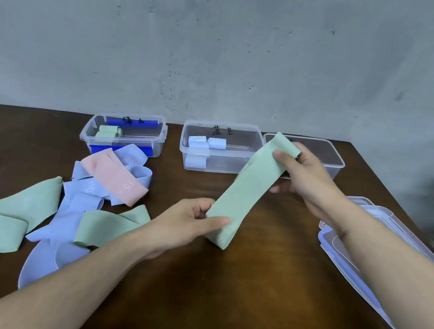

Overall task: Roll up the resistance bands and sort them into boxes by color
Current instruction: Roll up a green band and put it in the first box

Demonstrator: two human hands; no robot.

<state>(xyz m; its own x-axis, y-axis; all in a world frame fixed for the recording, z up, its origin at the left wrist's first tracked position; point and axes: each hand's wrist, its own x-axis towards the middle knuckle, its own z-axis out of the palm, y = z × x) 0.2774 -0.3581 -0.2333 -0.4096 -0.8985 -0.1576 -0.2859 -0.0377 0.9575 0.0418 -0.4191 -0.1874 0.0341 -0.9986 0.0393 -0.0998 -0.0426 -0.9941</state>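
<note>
Both hands, L (195,218) & R (302,173), pinch ends of flat matte green fabric band (245,195) above glossy wood bench (261,286).

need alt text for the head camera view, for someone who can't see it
A person's left hand and right hand hold a green resistance band stretched flat above a brown table. Behind it stand three clear boxes, one with green rolls, one with blue rolls. Unrolled green, blue and pink bands lie at left.
</note>
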